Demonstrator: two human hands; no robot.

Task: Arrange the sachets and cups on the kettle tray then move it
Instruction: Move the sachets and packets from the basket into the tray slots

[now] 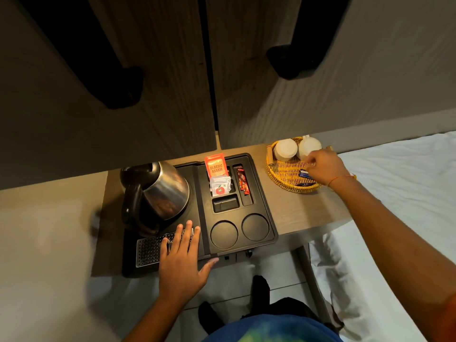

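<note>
The black kettle tray (265, 208) lies on a wooden shelf, with a steel kettle (164, 191) on its left half. Its slots hold an orange Assam sachet (215, 166), white sachets (220, 186) and red stick sachets (242, 181). Both round cup wells (224, 234) are bare. My left hand (181, 262) rests flat and open on the tray's front grille. My right hand (323, 166) reaches into a yellow wicker basket (283, 176), fingers pinched around a blue sachet (304, 173). Two white cups (285, 149) stand upside down at the basket's back.
Wooden cabinet doors with black handles (123, 87) hang above the shelf. A white bed (407, 181) lies to the right. The shelf edge (308, 225) runs just in front of the tray, with tiled floor and my feet below.
</note>
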